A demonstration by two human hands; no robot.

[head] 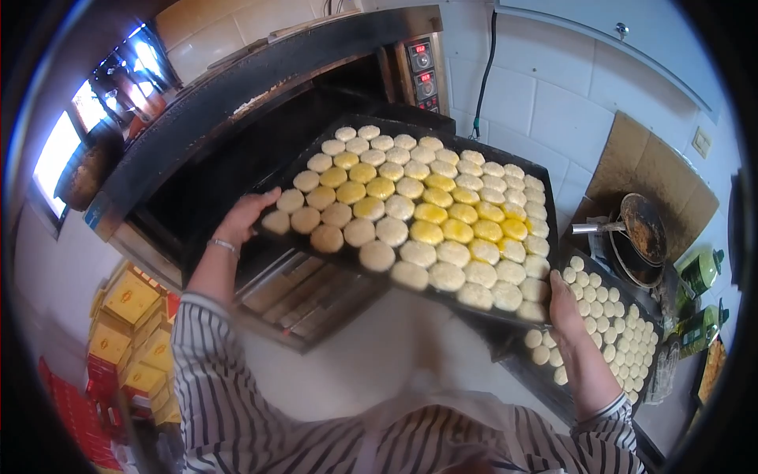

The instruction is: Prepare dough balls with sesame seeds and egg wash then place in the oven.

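Observation:
Both my hands hold a large black baking tray (331, 252) in front of the deck oven (284, 83). My left hand (243, 216) grips its left corner, with a bracelet at the wrist. My right hand (565, 302) grips the right corner near me. Rows of round, pale dough pieces (453, 253) fill the tray. Several near the middle bear a glossy yellow coating (457, 230). The tray tilts in view, its far edge close to the dark oven opening (249, 148). My fingers under the tray are hidden.
A second tray (533, 379) with smaller dough rounds lies at my right. Beyond it are a frying pan (644, 228) and green plastic bottles (702, 329). Yellow and red boxes (131, 296) are stacked at left. Lit red displays (420, 49) show on the oven's control panel.

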